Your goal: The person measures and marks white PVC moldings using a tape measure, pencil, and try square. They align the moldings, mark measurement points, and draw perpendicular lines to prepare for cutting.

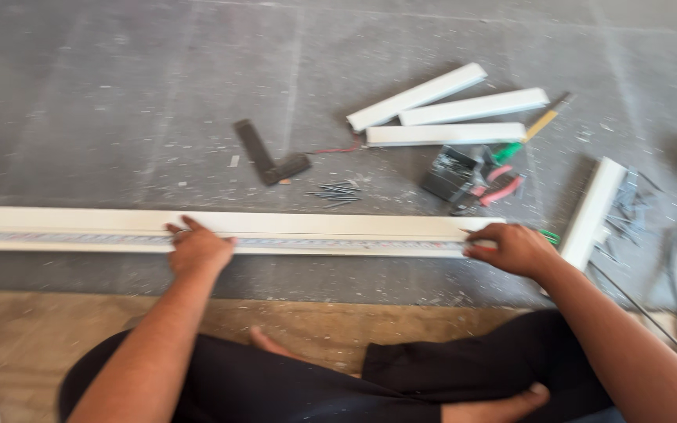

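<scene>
From the head view, your left hand (197,249) presses flat, fingers spread, on the long white trunking strip (315,227) lying across the grey floor (119,102). Your right hand (515,248) pinches a tape measure (338,244) stretched along the strip's near edge. Beyond the strip lie nails (337,192), a try square (269,154) and three short white offcuts (448,110).

one head view — steep downward, close over the floor (119,94).
</scene>
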